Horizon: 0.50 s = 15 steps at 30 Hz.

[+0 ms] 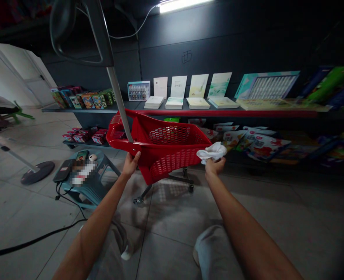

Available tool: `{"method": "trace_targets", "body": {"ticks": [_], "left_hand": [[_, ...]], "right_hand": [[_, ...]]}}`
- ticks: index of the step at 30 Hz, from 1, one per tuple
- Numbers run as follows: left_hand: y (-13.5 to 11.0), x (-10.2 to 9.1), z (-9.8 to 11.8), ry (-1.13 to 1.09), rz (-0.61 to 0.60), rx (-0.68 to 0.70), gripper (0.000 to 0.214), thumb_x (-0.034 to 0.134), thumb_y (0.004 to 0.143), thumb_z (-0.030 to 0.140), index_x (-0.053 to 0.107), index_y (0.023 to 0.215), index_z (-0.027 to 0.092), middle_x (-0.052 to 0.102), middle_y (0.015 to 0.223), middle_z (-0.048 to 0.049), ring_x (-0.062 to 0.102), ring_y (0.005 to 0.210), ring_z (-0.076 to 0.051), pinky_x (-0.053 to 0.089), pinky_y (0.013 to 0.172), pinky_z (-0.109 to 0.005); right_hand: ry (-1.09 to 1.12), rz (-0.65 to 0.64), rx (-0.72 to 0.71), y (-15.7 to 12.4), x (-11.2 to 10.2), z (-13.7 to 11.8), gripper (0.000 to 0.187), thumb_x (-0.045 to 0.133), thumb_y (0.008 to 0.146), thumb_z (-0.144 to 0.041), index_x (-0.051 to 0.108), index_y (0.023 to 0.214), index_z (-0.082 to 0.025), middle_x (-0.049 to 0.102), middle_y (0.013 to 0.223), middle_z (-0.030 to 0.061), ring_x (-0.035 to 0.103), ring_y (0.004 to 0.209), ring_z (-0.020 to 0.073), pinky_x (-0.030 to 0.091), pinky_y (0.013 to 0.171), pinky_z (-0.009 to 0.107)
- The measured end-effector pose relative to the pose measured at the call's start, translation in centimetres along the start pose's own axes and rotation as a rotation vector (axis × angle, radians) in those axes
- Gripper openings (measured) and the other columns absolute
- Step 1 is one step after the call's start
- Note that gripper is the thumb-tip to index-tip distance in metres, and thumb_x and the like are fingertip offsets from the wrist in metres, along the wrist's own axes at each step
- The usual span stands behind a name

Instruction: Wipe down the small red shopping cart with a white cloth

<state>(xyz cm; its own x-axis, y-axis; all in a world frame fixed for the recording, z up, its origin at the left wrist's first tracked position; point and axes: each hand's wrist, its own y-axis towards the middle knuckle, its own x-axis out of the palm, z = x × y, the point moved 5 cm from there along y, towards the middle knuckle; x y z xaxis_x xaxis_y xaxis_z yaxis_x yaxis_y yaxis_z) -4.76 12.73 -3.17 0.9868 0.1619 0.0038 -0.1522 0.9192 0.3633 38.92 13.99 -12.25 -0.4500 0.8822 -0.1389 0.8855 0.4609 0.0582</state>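
Note:
A red plastic shopping cart (172, 157) with perforated sides stands before me on a wheeled metal frame, its basket showing nothing inside. My left hand (130, 164) grips the near side of the cart at its left end, thumb up on the red plastic and the other fingers hidden behind it. At the cart's right end, my right hand (214, 166) is closed around a crumpled white cloth (214, 151), which touches the rim corner. A grey pole with a large dark handle (109, 62) rises from the cart's left part.
Behind the cart, a shelf (189, 112) bears notebooks, pen sets and small boxes; snack bags (262, 146) fill the level below. At left, a blue-grey stool (94, 186) holds a phone and a dark device with cables. A black cable (34, 242) crosses the floor near a round-based stand (37, 173).

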Motion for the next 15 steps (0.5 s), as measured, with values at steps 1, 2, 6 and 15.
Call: {"method": "trace_targets", "body": {"ticks": [1, 2, 6, 15], "left_hand": [[0.0, 0.0, 0.0, -0.002, 0.003, 0.002, 0.057, 0.075, 0.081, 0.060, 0.064, 0.118, 0.018, 0.073, 0.124, -0.0118, 0.066, 0.121, -0.029, 0.051, 0.111, -0.045], [-0.1, 0.1, 0.0, -0.003, 0.001, 0.003, 0.057, 0.075, 0.081, 0.060, 0.064, 0.117, 0.018, 0.073, 0.123, -0.0118, 0.066, 0.120, -0.029, 0.051, 0.110, -0.045], [-0.2, 0.3, 0.0, -0.003, -0.017, 0.010, 0.053, 0.073, 0.083, 0.060, 0.067, 0.114, 0.017, 0.074, 0.121, -0.0121, 0.068, 0.114, -0.028, 0.052, 0.108, -0.044], [0.0, -0.3, -0.2, 0.078, -0.001, 0.014, 0.050, 0.073, 0.084, 0.059, 0.067, 0.107, 0.015, 0.074, 0.107, -0.0101, 0.068, 0.099, -0.023, 0.055, 0.095, -0.039]], "right_hand": [[-0.002, -0.066, -0.040, -0.9, 0.8, -0.4, 0.054, 0.071, 0.070, -0.022, 0.066, 0.124, -0.015, 0.074, 0.119, 0.0128, 0.071, 0.101, 0.0244, 0.056, 0.086, 0.031], [0.002, -0.147, -0.082, -2.4, 1.8, -0.8, 0.055, 0.071, 0.071, -0.025, 0.064, 0.126, -0.016, 0.073, 0.121, 0.0124, 0.071, 0.103, 0.0244, 0.055, 0.089, 0.032], [0.050, -0.452, -0.143, -12.4, 6.2, -2.2, 0.061, 0.070, 0.076, -0.030, 0.058, 0.134, -0.015, 0.073, 0.122, 0.0131, 0.070, 0.106, 0.0245, 0.053, 0.097, 0.036], [0.104, -0.873, -0.203, -27.0, 9.5, -2.8, 0.046, 0.069, 0.077, -0.032, 0.067, 0.120, -0.016, 0.076, 0.114, 0.0118, 0.071, 0.104, 0.0273, 0.054, 0.097, 0.040]]}}
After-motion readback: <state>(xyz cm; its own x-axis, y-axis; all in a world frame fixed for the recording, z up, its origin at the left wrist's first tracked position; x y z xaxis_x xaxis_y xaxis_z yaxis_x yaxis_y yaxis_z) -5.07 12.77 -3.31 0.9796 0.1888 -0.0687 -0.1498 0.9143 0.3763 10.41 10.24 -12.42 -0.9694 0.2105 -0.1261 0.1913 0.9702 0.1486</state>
